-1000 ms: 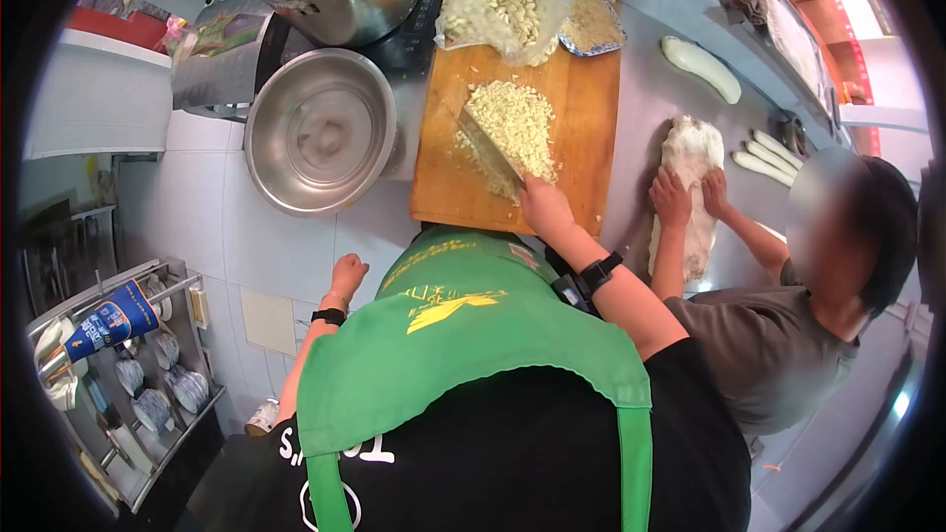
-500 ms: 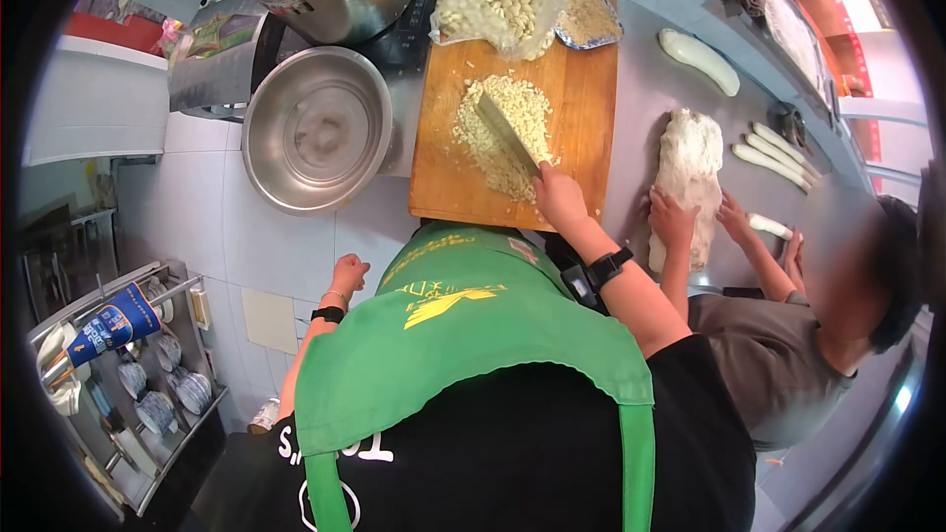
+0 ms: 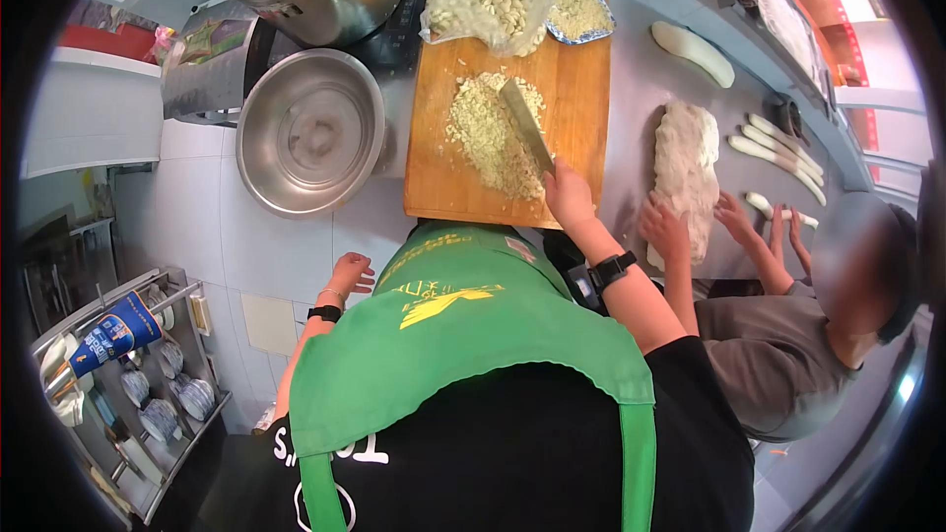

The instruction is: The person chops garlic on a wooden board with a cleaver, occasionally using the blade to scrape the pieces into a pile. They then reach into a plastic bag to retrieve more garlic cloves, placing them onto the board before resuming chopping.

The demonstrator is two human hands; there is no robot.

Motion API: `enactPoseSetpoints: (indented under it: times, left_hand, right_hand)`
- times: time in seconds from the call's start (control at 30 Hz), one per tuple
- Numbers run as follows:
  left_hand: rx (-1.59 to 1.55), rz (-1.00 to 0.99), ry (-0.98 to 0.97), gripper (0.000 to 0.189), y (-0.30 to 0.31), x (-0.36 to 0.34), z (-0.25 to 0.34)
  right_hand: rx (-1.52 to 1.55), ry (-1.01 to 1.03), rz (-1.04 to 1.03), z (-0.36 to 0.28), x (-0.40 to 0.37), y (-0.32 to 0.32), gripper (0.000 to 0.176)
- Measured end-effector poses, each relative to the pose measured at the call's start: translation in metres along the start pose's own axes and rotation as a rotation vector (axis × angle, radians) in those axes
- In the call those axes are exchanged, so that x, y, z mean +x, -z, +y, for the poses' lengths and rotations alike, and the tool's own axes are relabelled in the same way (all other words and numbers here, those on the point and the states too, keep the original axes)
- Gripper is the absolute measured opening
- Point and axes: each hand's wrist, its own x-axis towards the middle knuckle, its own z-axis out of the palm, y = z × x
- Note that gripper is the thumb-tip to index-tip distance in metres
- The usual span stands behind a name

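Cleaver (image 3: 525,124) clasped by fingers of right hand (image 3: 570,199), blade over chopped garlic (image 3: 481,136), left hand (image 3: 350,271) empty, half-open

The pale counter (image 3: 286,236) carries a wooden cutting board (image 3: 581,99) at its middle. At the board's nine o'clock sits a steel bowl (image 3: 310,133), and at eleven a black cooker (image 3: 399,34). A dough lump (image 3: 687,167) lies at three o'clock, with thin dough strips (image 3: 778,150) beyond it. A dough log (image 3: 693,51) lies at two.

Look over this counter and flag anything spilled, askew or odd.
Nothing spilled or broken. Only the bag of cloves sags over the far edge of the cutting board, crowding the chopped pile where the right hand holds the cleaver.
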Motion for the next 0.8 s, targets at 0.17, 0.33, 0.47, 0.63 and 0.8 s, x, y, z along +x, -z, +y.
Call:
enactPoseSetpoints:
  times: [0.17, 0.33, 0.47, 0.63, 0.8]
  left_hand:
    - [0.058, -0.006, 0.006, 0.033, 0.002, 0.010, -0.003]
    - [0.041, 0.014, -0.027, 0.029, 0.001, 0.012, -0.003]
    - [0.075, -0.010, -0.029, 0.028, 0.005, 0.013, 0.004]
    - [0.059, -0.002, -0.049, 0.026, 0.004, 0.016, 0.005]
    - [0.083, -0.005, -0.031, 0.025, 0.008, 0.020, -0.005]
  right_hand:
    - [-0.027, -0.043, -0.023, 0.013, 0.004, -0.006, 0.025]
    - [-0.029, -0.077, 0.059, 0.007, -0.004, 0.000, 0.022]
    - [-0.053, -0.106, -0.014, 0.018, -0.003, 0.001, 0.021]
    - [0.026, -0.198, 0.174, 0.035, -0.036, 0.008, 0.021]
    - [0.126, -0.249, 0.155, 0.025, -0.042, -0.029, 0.020]
